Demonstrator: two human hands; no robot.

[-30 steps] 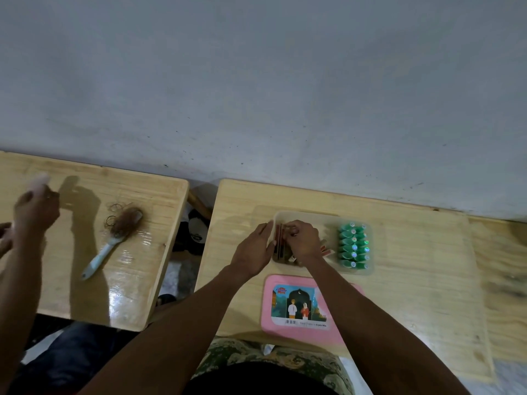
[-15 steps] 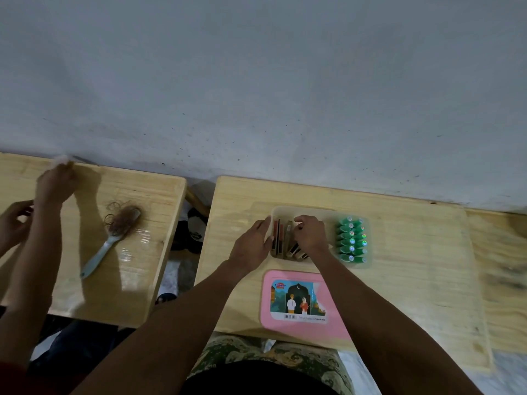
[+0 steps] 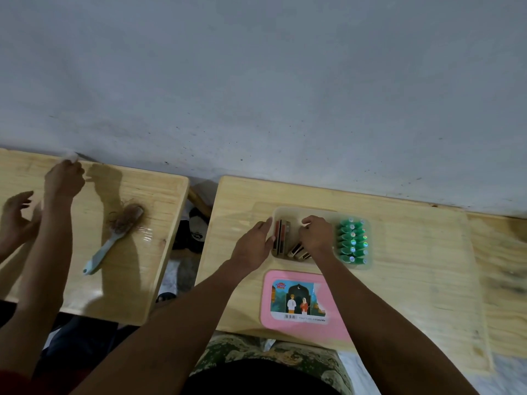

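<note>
A clear plastic tray (image 3: 288, 210) sits on the wooden table (image 3: 413, 252) in front of me. Its left half holds several small brown and red boxes (image 3: 281, 238), some upright and some leaning (image 3: 298, 250). Its right half holds a row of green bottles (image 3: 352, 241). My left hand (image 3: 252, 246) rests with fairly straight fingers against the tray's left wall, beside the upright boxes. My right hand (image 3: 315, 235) is inside the tray with fingers curled down onto the leaning boxes, hiding their tops.
A pink lid (image 3: 299, 302) with a printed picture lies near the front edge. On a second table (image 3: 159, 212) to the left lies a hairbrush (image 3: 117, 238) full of hair. Another person's hands (image 3: 64, 178) work there. A grey wall stands behind both tables.
My right hand has shifted rightwards inside the tray, leaving the boxes under it leaning. My left hand stays at the tray's left wall. The other person's hand has moved towards the wall.
</note>
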